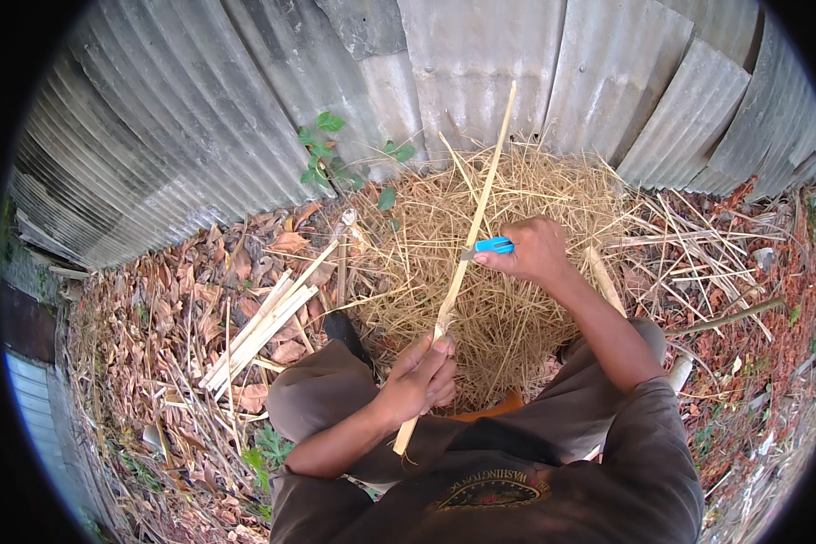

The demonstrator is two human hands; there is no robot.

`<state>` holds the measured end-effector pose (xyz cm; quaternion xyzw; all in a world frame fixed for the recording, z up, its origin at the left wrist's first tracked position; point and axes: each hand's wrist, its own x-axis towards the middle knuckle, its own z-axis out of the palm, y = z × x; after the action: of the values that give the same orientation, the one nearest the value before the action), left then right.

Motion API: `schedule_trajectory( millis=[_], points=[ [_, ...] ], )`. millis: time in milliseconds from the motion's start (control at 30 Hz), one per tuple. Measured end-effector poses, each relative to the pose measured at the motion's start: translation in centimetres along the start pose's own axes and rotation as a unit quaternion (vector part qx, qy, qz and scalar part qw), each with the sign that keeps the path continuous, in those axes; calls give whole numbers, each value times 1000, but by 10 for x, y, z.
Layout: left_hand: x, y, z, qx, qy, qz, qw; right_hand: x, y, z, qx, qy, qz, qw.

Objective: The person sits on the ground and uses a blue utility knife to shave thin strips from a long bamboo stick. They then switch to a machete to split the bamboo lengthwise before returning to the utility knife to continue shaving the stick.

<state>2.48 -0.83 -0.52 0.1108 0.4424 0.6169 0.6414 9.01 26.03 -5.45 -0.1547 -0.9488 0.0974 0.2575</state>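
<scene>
A long, pale strip of split bamboo (482, 207) slants up and away from my lap, its far tip in front of the metal wall. My left hand (419, 376) is closed around its lower part, with the near end sticking out below my fist. Farther up, my right hand (533, 252) grips a utility knife with a blue handle (494, 245). The short blade lies against the strip. Below both hands spreads a heap of thin straw-coloured shavings (508, 317), between my bent legs.
Several pale split strips (261, 337) lie on dry leaves to the left. More thin sticks (680, 240) are scattered at the right. A corrugated metal wall (480, 72) stands across the far side, with a green leafy plant (322, 154) at its foot.
</scene>
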Motion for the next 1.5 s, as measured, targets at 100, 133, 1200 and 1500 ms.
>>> schedule_trajectory(
  millis=[100, 133, 1200, 1500],
  points=[
    [1, 3, 0, -18, -3, -16, 1000, -2, -3, 10, -4, 0, 10, 1000],
    [0, 4, 0, -22, 1, -18, 1000, -4, -6, 14, 5, -10, 26, 1000],
    [-3, -31, -11, 307, 10, 152, 939, -19, -2, 0, 3, 54, -93, 994],
    [5, -27, -10, 293, 47, 118, 948, 5, 30, 25, -33, 44, 1, 999]
  ],
)
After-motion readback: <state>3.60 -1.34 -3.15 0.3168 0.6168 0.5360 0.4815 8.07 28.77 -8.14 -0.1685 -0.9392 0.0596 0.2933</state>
